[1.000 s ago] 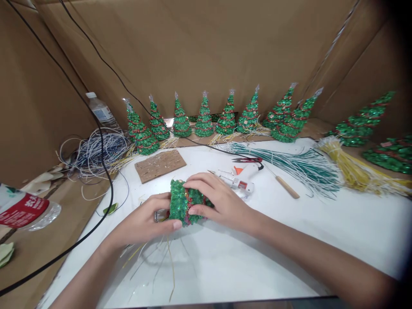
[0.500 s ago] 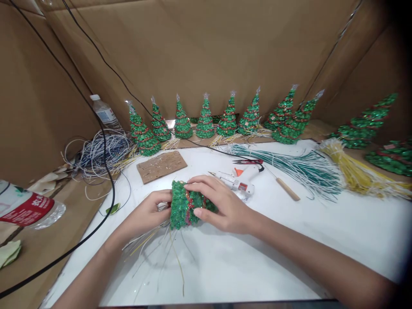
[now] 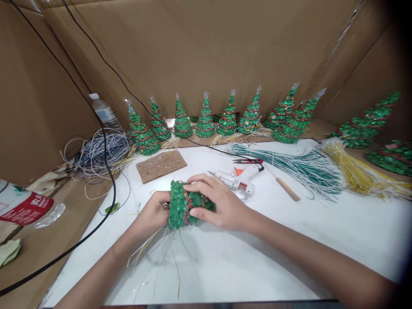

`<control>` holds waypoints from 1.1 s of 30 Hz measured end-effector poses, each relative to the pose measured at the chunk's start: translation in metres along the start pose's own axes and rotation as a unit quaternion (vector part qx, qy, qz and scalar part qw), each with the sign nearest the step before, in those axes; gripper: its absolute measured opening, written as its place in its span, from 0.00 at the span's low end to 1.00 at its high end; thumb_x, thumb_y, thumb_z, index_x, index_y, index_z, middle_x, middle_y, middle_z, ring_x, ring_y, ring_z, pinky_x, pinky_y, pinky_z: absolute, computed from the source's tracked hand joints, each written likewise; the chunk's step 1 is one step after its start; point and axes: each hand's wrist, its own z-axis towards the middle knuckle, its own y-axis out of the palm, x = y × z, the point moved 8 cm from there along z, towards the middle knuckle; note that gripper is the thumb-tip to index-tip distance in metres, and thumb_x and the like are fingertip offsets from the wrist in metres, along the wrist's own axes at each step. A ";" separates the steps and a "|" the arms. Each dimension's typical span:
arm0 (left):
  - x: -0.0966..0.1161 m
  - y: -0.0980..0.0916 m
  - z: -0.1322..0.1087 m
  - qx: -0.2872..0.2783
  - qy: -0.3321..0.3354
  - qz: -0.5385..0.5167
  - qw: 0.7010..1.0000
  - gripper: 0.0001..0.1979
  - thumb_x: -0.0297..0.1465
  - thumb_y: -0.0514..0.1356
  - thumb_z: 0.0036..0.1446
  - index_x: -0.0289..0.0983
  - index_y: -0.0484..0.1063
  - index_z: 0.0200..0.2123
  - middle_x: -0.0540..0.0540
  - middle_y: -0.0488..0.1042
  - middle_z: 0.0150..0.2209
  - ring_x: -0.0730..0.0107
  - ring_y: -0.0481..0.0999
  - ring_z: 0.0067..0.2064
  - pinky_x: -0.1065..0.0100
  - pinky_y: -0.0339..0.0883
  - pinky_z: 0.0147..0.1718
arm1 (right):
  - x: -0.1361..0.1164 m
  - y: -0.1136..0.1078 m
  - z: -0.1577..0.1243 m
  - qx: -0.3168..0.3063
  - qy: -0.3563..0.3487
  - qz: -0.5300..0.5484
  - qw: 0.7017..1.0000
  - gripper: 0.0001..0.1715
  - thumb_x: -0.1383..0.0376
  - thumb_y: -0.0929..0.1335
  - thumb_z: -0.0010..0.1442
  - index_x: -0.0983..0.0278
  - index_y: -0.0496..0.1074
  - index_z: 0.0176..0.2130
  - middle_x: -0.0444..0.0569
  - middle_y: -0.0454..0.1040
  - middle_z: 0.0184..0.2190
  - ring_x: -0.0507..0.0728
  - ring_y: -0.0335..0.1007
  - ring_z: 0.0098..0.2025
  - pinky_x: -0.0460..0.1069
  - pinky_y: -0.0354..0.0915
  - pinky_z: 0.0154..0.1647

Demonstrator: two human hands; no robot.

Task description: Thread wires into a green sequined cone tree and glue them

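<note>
Two hands close on one small green beaded tree (image 3: pixel 188 208) lying on its side on the white table (image 3: pixel 289 240), its long axis running left to right between them. The left hand (image 3: pixel 154 214) sits at the wide base end with its fingers curled in against the base. How tightly they pinch is hidden behind the beads. The right hand (image 3: pixel 222 206) covers the narrower end from above, with fingers (image 3: pixel 201 186) spread over the top and thumb pressed along the near side, so the tip is out of sight under the palm. Thin pale and yellow strands (image 3: pixel 167 253) trail from the base, fanning toward the person below the left fingers, which are the nearer ones to them.

Just beyond the right fingers lies a glue gun (image 3: pixel 236 182), with red-handled snips (image 3: pixel 247 161) behind it and a wooden-handled awl (image 3: pixel 287 189) further right. Beyond the left fingers a cardboard piece (image 3: pixel 161 165) lies flat. Well behind both hands, a row of finished trees (image 3: pixel 206 122) stands upright.

As for containers, a plastic bottle (image 3: pixel 103 112) stands well back and left of the left fingers, and its fill cannot be told. A crumpled clear bag (image 3: pixel 25 208) with a red label lies far to their left, its contents unclear.
</note>
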 end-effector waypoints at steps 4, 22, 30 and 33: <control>0.004 0.002 0.000 -0.008 0.019 0.001 1.000 0.06 0.28 0.67 0.44 0.31 0.76 0.19 0.50 0.71 0.20 0.74 0.64 0.25 0.74 0.60 0.25 | 0.000 0.000 0.002 -0.003 0.001 0.014 1.000 0.22 0.58 0.68 0.61 0.59 0.62 0.53 0.49 0.60 0.54 0.58 0.59 0.55 0.57 0.57 0.56; -0.003 -0.007 -0.002 -0.010 -0.031 0.063 0.998 0.06 0.29 0.64 0.46 0.32 0.76 0.21 0.51 0.72 0.21 0.74 0.65 0.25 0.73 0.62 0.26 | 0.001 -0.001 0.002 -0.023 -0.004 0.046 0.999 0.20 0.59 0.64 0.64 0.60 0.61 0.54 0.50 0.59 0.55 0.59 0.56 0.57 0.60 0.55 0.58; 0.003 -0.016 -0.004 -0.054 -0.027 0.126 0.990 0.09 0.22 0.56 0.48 0.32 0.77 0.29 0.50 0.74 0.26 0.72 0.67 0.29 0.73 0.62 0.31 | 0.000 -0.001 0.001 -0.023 -0.006 0.041 0.999 0.21 0.58 0.63 0.65 0.59 0.61 0.56 0.51 0.59 0.55 0.59 0.56 0.57 0.59 0.56 0.58; 0.004 -0.016 -0.005 -0.059 -0.019 0.126 0.990 0.10 0.20 0.54 0.45 0.32 0.75 0.25 0.50 0.72 0.25 0.73 0.65 0.29 0.74 0.61 0.30 | 0.001 0.000 0.001 -0.026 -0.002 0.041 0.999 0.20 0.58 0.63 0.65 0.58 0.61 0.56 0.51 0.59 0.55 0.59 0.56 0.57 0.60 0.56 0.58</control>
